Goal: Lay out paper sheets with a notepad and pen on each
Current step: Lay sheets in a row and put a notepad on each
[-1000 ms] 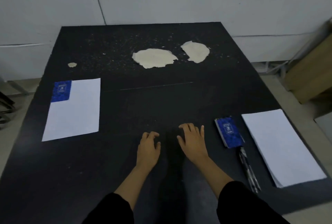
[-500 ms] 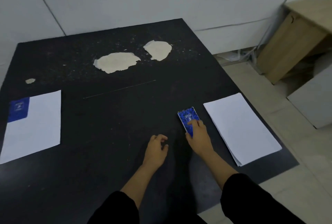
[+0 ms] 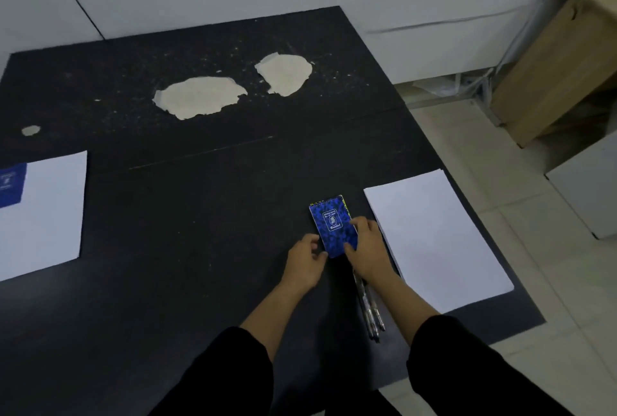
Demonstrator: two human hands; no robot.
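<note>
A blue patterned notepad [image 3: 330,222] sits on the black table [image 3: 187,222], just left of a stack of white paper sheets [image 3: 434,235]. My right hand [image 3: 367,248] grips the notepad's lower right corner, fingers over its cover. My left hand [image 3: 305,260] touches its lower left edge with the fingertips. Several pens [image 3: 369,312] lie under my right forearm, partly hidden. At the far left, a single white sheet [image 3: 46,212] carries another blue notepad [image 3: 11,184] on its top left corner.
The tabletop has peeled beige patches [image 3: 200,97] near the back. Its right edge runs close beside the paper stack, with tiled floor [image 3: 551,282] beyond. A wooden cabinet [image 3: 551,58] and a white box [image 3: 591,188] stand to the right.
Both hands went from resting flat at the table's middle to the notepad by the paper stack. The right hand reached it first, then the left joined. The camera turned right.
</note>
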